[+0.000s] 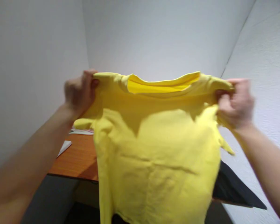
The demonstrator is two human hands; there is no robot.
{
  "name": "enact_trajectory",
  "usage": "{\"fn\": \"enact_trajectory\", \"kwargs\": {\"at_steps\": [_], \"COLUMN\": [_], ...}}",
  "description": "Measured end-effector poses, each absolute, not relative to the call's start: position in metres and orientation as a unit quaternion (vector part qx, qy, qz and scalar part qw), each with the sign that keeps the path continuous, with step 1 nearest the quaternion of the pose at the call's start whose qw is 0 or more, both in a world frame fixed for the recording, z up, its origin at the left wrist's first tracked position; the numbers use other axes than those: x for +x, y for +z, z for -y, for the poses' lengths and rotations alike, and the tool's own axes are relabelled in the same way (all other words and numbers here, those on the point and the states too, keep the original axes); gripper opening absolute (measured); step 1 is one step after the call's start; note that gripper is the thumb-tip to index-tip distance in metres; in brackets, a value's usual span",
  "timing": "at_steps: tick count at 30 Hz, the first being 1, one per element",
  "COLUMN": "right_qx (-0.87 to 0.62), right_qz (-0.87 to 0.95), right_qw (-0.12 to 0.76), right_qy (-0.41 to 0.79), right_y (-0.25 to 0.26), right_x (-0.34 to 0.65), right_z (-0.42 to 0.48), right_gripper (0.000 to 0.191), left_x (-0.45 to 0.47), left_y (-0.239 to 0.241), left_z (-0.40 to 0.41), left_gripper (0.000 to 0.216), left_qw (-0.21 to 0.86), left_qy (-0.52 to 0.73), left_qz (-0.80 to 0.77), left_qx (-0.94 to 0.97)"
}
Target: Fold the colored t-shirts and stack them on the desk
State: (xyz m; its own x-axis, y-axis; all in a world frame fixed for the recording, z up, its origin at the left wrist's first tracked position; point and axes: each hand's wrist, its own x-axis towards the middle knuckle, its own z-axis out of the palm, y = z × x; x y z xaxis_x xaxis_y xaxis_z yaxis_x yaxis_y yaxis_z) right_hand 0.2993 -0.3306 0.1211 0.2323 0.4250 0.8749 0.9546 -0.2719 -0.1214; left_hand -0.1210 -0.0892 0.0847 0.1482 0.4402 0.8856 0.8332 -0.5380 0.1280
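Observation:
A yellow T-shirt (158, 143) hangs stretched out in front of me, its neckline at the top and creases across its body. My left hand (81, 90) is closed on one shoulder of the shirt. At the other shoulder, my right hand (238, 102) grips the cloth, a little blurred. Both short sleeves droop below my hands. The shirt's lower edge runs partly out of view at the bottom.
Behind the shirt stands a brown wooden table (81, 155), mostly covered from sight. A white object (64, 147) lies near its left edge, with flat items (81, 132) farther back. Black cloth (238, 186) hangs over the right side. Pale walls enclose the corner.

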Motion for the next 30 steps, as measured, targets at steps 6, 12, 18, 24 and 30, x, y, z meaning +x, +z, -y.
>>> {"fn": "enact_trajectory", "kwargs": {"at_steps": [6,12,18,24,30], "right_qx": [-0.781,-0.762,-0.790,-0.790,-0.788], "right_qz": [0.557,0.643,0.613,0.612,0.614], "right_qw": [0.190,0.059,0.032,0.040,0.040], "right_qy": [-0.209,-0.041,-0.006,-0.006,-0.003], "right_y": [0.185,0.061,-0.008,-0.008,-0.013], "right_x": [0.385,0.403,0.439,0.454,0.458], "right_z": [0.184,0.140,0.116,0.087,0.079], "right_gripper": [0.052,0.055,0.064,0.067,0.069], "left_x": [0.050,0.099,0.094,0.104,0.107], "left_y": [0.193,0.074,0.004,-0.002,-0.007], "left_z": [0.048,0.025,-0.015,-0.048,-0.052], "left_gripper": [0.034,0.048,0.069,0.072,0.071], "left_qw": [0.160,0.055,-0.002,-0.010,0.000], "left_qy": [-0.239,-0.067,-0.031,-0.034,-0.035], "left_qz": [0.463,0.471,0.507,0.515,0.515], "left_qx": [-0.838,-0.878,-0.862,-0.856,-0.857]}}
